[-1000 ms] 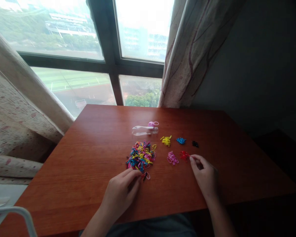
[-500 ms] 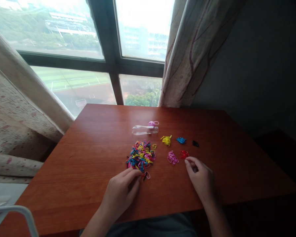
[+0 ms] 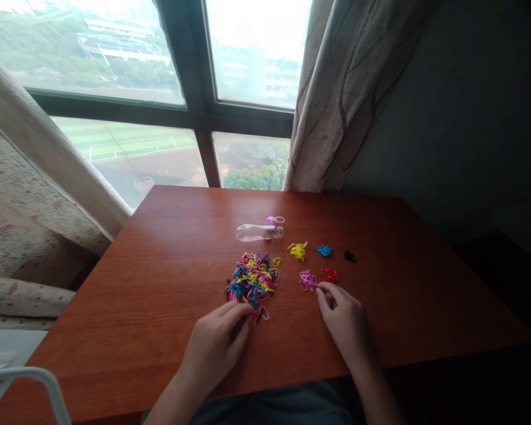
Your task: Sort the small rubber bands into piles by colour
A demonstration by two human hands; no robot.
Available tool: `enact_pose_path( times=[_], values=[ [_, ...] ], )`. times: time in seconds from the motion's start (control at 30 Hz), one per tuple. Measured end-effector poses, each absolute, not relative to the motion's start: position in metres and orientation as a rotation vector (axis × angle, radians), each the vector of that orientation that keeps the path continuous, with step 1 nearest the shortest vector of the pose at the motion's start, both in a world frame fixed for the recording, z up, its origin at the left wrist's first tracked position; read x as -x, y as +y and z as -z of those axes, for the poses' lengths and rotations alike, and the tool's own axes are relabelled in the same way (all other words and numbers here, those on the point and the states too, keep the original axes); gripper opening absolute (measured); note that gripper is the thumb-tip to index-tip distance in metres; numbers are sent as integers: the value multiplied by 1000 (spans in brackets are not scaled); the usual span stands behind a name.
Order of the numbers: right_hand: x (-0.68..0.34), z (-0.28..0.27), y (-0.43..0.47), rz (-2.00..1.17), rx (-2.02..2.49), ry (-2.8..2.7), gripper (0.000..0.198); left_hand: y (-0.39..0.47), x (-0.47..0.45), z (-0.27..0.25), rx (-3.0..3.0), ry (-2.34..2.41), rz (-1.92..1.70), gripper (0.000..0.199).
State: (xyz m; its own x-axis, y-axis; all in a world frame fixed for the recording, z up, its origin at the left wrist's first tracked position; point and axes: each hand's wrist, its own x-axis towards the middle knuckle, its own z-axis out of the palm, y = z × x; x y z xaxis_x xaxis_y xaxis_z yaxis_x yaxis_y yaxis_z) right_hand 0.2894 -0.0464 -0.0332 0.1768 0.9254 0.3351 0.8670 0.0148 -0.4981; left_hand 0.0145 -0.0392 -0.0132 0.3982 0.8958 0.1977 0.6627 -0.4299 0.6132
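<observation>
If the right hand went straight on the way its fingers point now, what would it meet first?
Probably the pink bands, just ahead of the right hand; whether they already touch, I cannot tell.

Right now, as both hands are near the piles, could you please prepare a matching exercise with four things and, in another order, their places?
Things:
1. Clear bottle
2. Black pile
3. Left hand
4. Right hand

Places:
A. At the pink pile
B. Lying beyond the mixed pile
C. At the near side of the mixed pile
D. Farthest right among the small piles

Pairs: 1-B, 2-D, 3-C, 4-A
</observation>
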Motion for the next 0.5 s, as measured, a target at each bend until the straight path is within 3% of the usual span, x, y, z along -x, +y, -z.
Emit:
enact_pose_path(
  times=[0.5],
  values=[
    [-308, 40, -45, -21, 1924, -1618, 34, -39, -16, 9, -2246, 1341, -687, 17]
  ],
)
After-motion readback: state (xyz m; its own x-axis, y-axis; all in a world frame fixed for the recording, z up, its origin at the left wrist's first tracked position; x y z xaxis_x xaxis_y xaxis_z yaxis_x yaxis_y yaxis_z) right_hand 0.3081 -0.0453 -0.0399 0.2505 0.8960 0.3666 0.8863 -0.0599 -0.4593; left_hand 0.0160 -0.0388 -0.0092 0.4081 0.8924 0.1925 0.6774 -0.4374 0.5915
